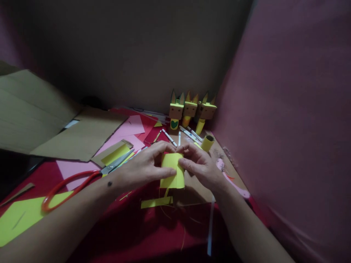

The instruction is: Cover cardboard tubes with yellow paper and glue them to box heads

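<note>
Pink wall-like surface rises along the right, meeting a dim grey wall at the back. Below spreads a desk covered in red. Folded cardboard takes up its far left side, with pink paper next to it and a brown board under the hands. At the lower left lies a yellow sheet, partly beneath the red-handled scissors. Three box-headed figures with pointed ears stand in a row against the grey wall.

Over the board, the left hand and right hand meet at a curved piece of yellow paper. Both sets of fingers are bent over its top edge, thumbs pressed on its near face, gripping it between them; whether anything sits inside is hidden. Just beyond the right hand stands a yellow tube, near several white pens. A yellow strip lies below the held paper.
</note>
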The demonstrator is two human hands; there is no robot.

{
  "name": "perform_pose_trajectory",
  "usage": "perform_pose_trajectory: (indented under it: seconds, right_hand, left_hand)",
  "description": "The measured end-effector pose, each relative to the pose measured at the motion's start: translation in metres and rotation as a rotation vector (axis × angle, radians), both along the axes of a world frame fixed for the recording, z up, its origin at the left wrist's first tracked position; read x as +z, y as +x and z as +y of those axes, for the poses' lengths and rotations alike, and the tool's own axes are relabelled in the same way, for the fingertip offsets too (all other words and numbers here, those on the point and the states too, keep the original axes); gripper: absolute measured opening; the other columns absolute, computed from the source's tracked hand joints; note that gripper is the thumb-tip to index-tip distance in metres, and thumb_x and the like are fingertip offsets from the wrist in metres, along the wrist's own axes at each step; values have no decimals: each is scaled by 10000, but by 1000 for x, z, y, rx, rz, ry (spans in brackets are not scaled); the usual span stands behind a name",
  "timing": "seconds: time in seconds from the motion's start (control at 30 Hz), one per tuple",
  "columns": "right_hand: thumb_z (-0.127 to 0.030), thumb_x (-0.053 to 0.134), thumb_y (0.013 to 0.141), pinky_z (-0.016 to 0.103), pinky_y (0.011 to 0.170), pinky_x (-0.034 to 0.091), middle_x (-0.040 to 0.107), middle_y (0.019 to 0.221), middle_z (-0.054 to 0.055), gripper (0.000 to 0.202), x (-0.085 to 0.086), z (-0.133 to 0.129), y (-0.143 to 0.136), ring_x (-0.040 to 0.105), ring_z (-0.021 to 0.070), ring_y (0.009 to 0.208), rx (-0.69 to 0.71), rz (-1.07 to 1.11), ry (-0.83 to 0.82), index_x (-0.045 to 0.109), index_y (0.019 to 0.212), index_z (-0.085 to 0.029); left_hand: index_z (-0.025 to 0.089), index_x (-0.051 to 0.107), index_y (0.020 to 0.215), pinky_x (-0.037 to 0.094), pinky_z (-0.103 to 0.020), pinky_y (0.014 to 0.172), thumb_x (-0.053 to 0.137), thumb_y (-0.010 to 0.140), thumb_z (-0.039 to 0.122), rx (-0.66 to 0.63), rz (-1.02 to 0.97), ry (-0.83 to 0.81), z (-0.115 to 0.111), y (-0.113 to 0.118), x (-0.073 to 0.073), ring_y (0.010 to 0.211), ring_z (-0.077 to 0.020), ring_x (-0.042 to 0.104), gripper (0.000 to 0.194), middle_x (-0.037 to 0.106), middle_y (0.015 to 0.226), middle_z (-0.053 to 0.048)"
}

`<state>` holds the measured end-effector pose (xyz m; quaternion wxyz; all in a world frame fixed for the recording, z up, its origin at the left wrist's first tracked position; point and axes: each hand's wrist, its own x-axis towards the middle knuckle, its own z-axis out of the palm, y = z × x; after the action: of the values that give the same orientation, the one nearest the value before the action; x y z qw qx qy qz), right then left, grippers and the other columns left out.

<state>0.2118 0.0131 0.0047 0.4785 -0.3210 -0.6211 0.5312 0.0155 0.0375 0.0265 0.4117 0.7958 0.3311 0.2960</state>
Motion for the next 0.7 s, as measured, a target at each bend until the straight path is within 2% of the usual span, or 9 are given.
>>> perform_pose_trajectory:
  seconds: [0.1, 0.2, 0.33, 0.47, 0.53, 0.63, 0.7]
  right_hand:
    - [-283, 698, 819, 215, 629, 470, 599, 872, -23, 204, -6, 0, -6, 554, 92, 721, -59, 59, 20, 577, 978, -247]
    - [-294, 707, 806, 244, 692, 478, 589, 911, -13, 206, -9, -1, -11, 563, 117, 801, -147, 50, 65, 564, 950, -259]
    - [-294, 679, 829, 264, 684, 477, 586, 879, -21, 168, -10, -4, -14, 552, 116, 731, -255, -27, 135, 543, 920, -257]
    - [-252, 620, 878, 304, 784, 504, 619, 940, -1, 91, -14, -4, -14, 607, 143, 841, -302, -98, 225, 543, 927, -261]
    - [-225, 608, 885, 336, 864, 503, 627, 1022, 21, 79, -16, -4, -14, 619, 169, 957, -319, -122, 286, 546, 923, -258]
    - [-188, 591, 896, 355, 903, 504, 614, 1074, 36, 86, -20, -3, -15, 611, 185, 1025, -325, -146, 372, 552, 927, -257]
    - [-167, 569, 911, 360, 917, 505, 605, 1096, 37, 103, -22, -4, -15, 606, 184, 1044, -323, -162, 437, 558, 945, -263]
  left_hand:
    - [238, 626, 906, 541, -336, 778, 688, 737, 280, 58, -61, 73, 1, 2, -2, 968, -216, 630, 185, 632, 1076, -41]
    - [218, 580, 791, 530, -374, 823, 693, 712, 296, 147, -62, 124, 4, 3, -7, 1013, -235, 615, 159, 613, 1124, -56]
    - [220, 551, 873, 511, -396, 829, 678, 749, 353, 236, -27, 210, 5, 5, -12, 973, -230, 592, 222, 604, 1040, -50]
    - [218, 575, 839, 473, -409, 866, 670, 798, 311, 260, 34, 429, 2, 5, -13, 1016, -240, 543, 139, 577, 1048, -49]
    - [215, 600, 820, 464, -403, 836, 679, 810, 279, 269, 71, 574, 0, 5, -12, 974, -243, 517, 103, 569, 1001, -49]
    - [211, 626, 871, 440, -372, 776, 647, 850, 205, 271, 108, 840, -4, 4, -10, 908, -236, 464, 31, 566, 940, -56]
    - [205, 619, 891, 423, -358, 753, 608, 876, 165, 239, 121, 928, -5, 4, -9, 861, -223, 455, 44, 586, 910, -56]
